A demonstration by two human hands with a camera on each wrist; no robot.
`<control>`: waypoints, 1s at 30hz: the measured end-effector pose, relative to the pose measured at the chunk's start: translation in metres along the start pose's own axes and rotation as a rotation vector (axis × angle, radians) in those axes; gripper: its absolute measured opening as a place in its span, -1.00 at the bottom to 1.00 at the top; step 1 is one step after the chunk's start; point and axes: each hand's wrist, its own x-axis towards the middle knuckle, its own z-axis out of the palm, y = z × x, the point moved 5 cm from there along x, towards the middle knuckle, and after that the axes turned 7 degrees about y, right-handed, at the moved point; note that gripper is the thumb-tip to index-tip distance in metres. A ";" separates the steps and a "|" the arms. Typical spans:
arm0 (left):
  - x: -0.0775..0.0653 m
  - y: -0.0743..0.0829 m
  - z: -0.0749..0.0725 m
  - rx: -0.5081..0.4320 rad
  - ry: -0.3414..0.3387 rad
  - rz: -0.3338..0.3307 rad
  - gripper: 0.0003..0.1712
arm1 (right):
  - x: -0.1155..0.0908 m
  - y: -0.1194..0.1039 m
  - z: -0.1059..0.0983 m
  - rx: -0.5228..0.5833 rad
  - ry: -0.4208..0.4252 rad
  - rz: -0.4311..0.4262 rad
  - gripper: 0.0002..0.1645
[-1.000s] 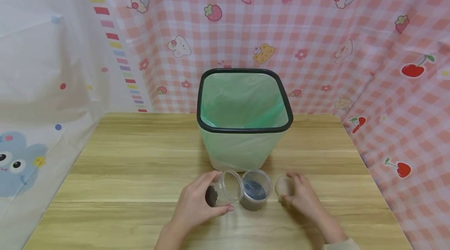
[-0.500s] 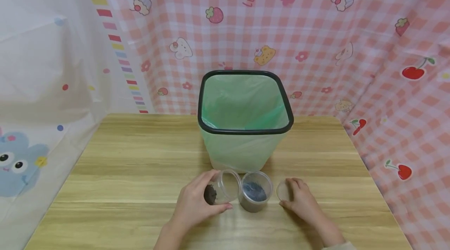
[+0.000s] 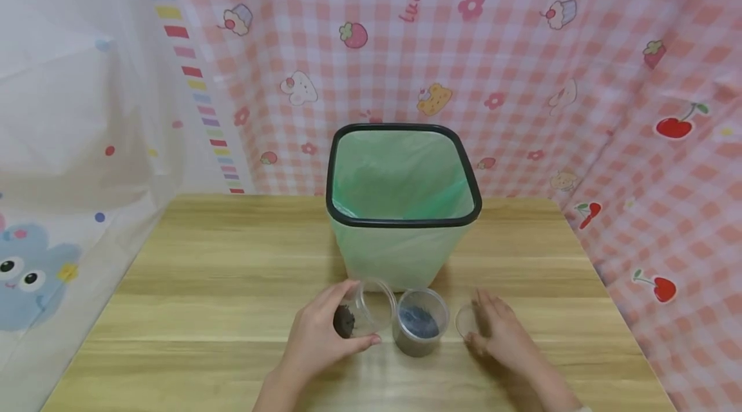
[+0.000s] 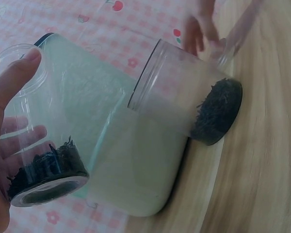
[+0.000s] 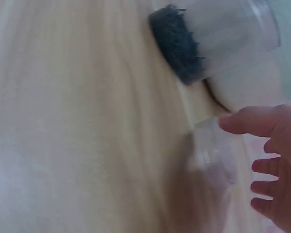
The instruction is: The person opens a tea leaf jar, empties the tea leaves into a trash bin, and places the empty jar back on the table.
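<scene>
My left hand (image 3: 315, 331) grips a clear plastic jar (image 4: 43, 165), thumb at one side and fingers round the other. Dark, dry shreds lie in its bottom, and in the head view it leans with its mouth to the right. Beside it a second clear jar (image 3: 418, 338) stands uncovered and upright on the table, with a layer of similar dark shreds (image 5: 177, 46). To the right of that lies a clear round lid (image 5: 213, 150). My right hand (image 3: 507, 335) is over the lid's right side, thumb tip close to its edge and fingers spread apart.
A pale green bin (image 3: 400, 254) with a black rim and a green liner bag stands just behind the jars. The wooden table (image 3: 243, 270) meets a pink checked cloth (image 3: 382, 58) at the back and right, and a white cloth (image 3: 58, 109) at the left.
My right hand has loosened from the lid, its fingers now straighter over the lid's right side. My left hand holds its jar in nearly the same place. The head view has tilted slightly upward.
</scene>
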 end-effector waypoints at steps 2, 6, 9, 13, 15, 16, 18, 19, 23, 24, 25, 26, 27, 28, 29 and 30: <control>0.000 0.000 -0.001 0.000 0.005 0.001 -0.06 | 0.004 -0.003 -0.009 -0.006 0.031 -0.021 0.01; 0.002 0.000 -0.002 0.004 0.011 0.003 -0.05 | 0.016 -0.010 -0.030 0.006 0.079 -0.021 -0.05; 0.004 0.001 -0.001 0.004 0.013 0.013 -0.04 | 0.027 -0.016 -0.052 0.034 0.109 0.003 -0.08; 0.004 0.002 0.001 -0.002 0.014 0.018 -0.03 | 0.041 -0.031 -0.086 0.087 0.176 0.014 -0.12; 0.002 0.002 0.000 -0.006 0.014 0.013 -0.03 | 0.048 -0.043 -0.102 0.122 0.223 -0.003 -0.17; 0.002 0.002 0.000 -0.008 0.013 0.008 -0.04 | 0.052 -0.050 -0.110 0.141 0.239 -0.011 -0.18; 0.001 0.001 0.001 -0.007 0.009 0.004 -0.06 | 0.059 -0.064 -0.124 0.199 0.264 -0.021 -0.22; 0.001 0.001 0.001 -0.005 0.007 0.006 -0.06 | 0.062 -0.070 -0.130 0.237 0.268 -0.020 -0.23; 0.001 0.002 0.003 0.014 0.005 0.025 -0.09 | 0.075 -0.094 -0.146 0.363 0.223 0.011 -0.21; 0.001 0.002 0.003 0.012 0.009 0.030 -0.10 | 0.079 -0.099 -0.149 0.378 0.210 0.018 -0.21; 0.001 0.003 0.003 0.015 0.013 0.035 -0.10 | 0.082 -0.104 -0.151 0.378 0.194 0.028 -0.21; 0.002 0.003 0.003 0.016 0.019 0.038 -0.10 | 0.086 -0.108 -0.153 0.373 0.177 0.030 -0.20; 0.002 0.003 0.003 0.012 0.023 0.040 -0.10 | 0.090 -0.110 -0.154 0.364 0.163 0.034 -0.20; 0.003 0.003 0.003 0.010 0.022 0.037 -0.11 | 0.093 -0.112 -0.155 0.361 0.149 0.044 -0.20; 0.004 0.003 0.002 0.004 0.020 0.031 -0.11 | 0.096 -0.113 -0.156 0.357 0.138 0.056 -0.21; 0.004 0.003 0.002 0.000 0.017 0.023 -0.11 | 0.099 -0.114 -0.156 0.355 0.130 0.067 -0.21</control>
